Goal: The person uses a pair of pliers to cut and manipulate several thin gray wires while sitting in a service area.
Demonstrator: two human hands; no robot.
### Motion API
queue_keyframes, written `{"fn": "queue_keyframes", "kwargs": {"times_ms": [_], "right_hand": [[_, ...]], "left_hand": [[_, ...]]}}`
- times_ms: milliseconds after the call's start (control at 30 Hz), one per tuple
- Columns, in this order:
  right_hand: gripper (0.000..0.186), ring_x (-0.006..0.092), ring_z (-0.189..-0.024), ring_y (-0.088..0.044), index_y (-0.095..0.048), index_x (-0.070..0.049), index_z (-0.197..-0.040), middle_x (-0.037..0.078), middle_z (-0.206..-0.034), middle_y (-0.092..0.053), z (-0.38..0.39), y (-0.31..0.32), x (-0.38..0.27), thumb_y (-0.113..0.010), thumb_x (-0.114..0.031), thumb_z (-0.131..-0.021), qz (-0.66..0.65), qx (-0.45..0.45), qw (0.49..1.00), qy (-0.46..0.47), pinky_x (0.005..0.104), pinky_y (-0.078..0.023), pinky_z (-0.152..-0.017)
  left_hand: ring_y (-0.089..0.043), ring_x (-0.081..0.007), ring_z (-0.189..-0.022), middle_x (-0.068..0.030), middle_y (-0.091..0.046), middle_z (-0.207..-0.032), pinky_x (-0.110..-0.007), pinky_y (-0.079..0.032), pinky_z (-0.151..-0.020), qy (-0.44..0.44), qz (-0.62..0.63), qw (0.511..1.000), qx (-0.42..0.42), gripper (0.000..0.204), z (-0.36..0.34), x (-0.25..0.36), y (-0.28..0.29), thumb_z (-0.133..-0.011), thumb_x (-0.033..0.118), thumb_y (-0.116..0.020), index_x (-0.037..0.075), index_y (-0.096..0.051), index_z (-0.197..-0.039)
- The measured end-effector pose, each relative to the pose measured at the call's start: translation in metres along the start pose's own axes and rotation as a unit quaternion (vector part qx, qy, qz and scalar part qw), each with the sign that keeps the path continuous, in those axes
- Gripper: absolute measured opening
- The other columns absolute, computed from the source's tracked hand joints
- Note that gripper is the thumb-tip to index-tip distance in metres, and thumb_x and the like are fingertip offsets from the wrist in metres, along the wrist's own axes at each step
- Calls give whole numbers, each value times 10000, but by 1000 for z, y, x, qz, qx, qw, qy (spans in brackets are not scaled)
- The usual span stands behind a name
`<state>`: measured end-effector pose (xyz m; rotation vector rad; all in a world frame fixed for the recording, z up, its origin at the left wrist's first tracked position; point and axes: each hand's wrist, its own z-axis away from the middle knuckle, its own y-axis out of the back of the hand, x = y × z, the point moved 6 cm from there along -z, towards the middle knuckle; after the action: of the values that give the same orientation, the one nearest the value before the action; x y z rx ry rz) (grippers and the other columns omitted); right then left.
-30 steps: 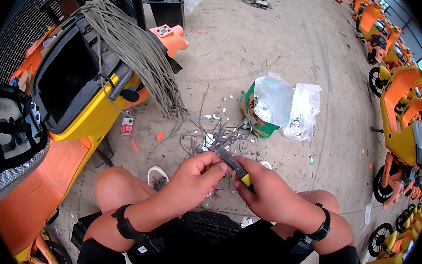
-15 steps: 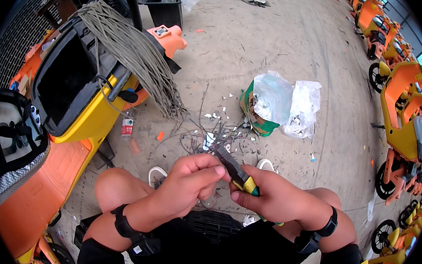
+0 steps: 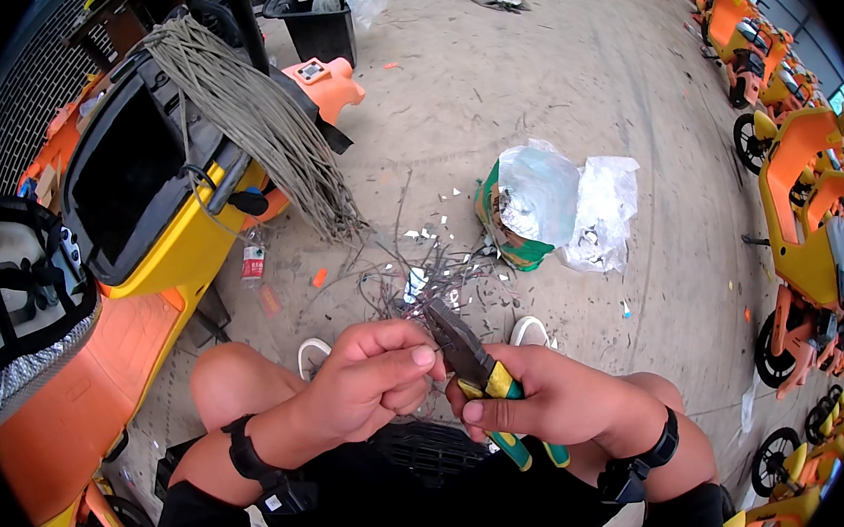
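Concrete floor (image 3: 556, 105), littered with wire offcuts (image 3: 421, 278). Right hand (image 3: 556, 396) clenched round yellow-green pliers (image 3: 478, 369), long axis running up-left, nose just beside left hand (image 3: 377, 375). Left fingers curled shut, pinching a thin wire, barely visible, at the pliers' tip.

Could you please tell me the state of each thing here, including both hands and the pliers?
left hand: closed in a fist around thin wire
right hand: gripping the pliers
pliers: held, jaws shut, pointing away from the person
cable bundle: draped over the yellow vehicle, ends loose
wire scraps: scattered on the floor
plastic bags: crumpled, lying open
bin: upright, lined with a bag
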<state>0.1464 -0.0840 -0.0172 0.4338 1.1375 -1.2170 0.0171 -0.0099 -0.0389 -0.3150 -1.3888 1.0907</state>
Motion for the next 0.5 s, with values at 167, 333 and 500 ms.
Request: {"fn": "queue_keyframes", "kwargs": {"times_ms": [167, 333, 500], "right_hand": [[203, 134, -850, -602, -532, -8, -1152, 31, -970, -587, 1, -1, 1, -583, -50, -960, -42, -17, 999, 19, 276, -494, -767], [201, 125, -821, -605, -525, 0, -1133, 28, -937, -591, 2, -6, -4, -582, -109, -975, -92, -43, 993, 54, 269, -496, -752], [221, 126, -846, -618, -517, 1, -1162, 37, -961, -607, 2, -8, -4, -573, -105, -977, -98, -75, 990, 63, 269, -497, -772]], "left_hand": [[-275, -44, -476, 48, -361, -576, -246, -221, -474, 1, 9, 1000, -19, 175, -1, -1, 0, -997, 120, -506, -26, -595, -955], [-270, -42, -475, 50, -353, -577, -244, -218, -471, -14, 23, 999, -43, 185, 2, 1, -4, -1001, 124, -495, -30, -592, -971], [-267, -46, -473, 46, -351, -575, -248, -222, -471, -19, 54, 996, -74, 197, 3, 2, -4, -1002, 130, -482, -35, -588, -982]]}}
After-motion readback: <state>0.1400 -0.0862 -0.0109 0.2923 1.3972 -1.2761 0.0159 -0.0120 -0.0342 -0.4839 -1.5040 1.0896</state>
